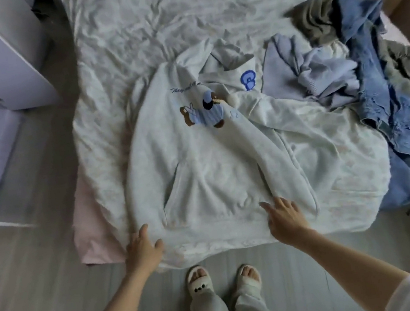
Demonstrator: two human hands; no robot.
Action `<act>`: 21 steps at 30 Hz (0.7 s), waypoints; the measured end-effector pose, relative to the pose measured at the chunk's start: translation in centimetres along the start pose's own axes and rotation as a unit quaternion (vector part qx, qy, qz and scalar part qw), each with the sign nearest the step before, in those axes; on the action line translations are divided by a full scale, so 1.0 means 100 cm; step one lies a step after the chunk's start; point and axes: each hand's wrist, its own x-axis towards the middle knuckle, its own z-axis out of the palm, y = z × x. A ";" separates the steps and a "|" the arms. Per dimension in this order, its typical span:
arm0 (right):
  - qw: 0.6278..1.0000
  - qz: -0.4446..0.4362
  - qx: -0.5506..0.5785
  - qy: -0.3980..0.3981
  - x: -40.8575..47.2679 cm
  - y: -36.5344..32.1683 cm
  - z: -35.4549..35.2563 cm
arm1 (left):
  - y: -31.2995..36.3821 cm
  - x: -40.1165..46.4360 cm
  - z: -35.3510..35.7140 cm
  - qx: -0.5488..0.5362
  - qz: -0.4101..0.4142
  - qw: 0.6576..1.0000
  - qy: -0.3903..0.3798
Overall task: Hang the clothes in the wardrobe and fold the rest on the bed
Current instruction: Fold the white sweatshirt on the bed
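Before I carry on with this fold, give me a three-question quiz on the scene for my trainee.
1. True or false: the white hoodie lies front side up on the bed.
2. Which hand rests at the hoodie's bottom-left corner? A) left hand B) right hand C) neither
3. Fill in: the heap at the right of the bed includes blue ____ jeans.

Key
1. True: the bear print and the front pocket face up.
2. A; the right hand lies on the hem by the folded-in sleeve. Neither grip has closed on cloth.
3. Denim.
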 end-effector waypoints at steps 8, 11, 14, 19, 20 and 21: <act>0.997 -0.042 0.067 -0.016 0.042 -0.073 0.040 | -0.030 0.065 0.015 -0.239 -0.128 0.960 0.064; 0.997 -0.030 0.073 -0.025 0.051 -0.090 0.056 | -0.026 0.081 0.025 -0.337 -0.141 0.928 0.079; 0.996 -0.034 0.081 -0.003 0.056 -0.103 0.060 | -0.014 0.079 0.026 -0.348 -0.145 0.921 0.103; 0.994 -0.035 0.075 0.070 0.050 -0.122 0.048 | -0.005 0.033 0.007 -0.314 -0.039 0.926 0.207; 0.994 -0.043 0.065 0.070 0.050 -0.122 0.045 | -0.012 0.026 0.003 -0.308 -0.031 0.924 0.224; 0.996 -0.051 0.052 0.058 0.052 -0.119 0.042 | -0.022 0.026 0.000 -0.295 -0.044 0.927 0.227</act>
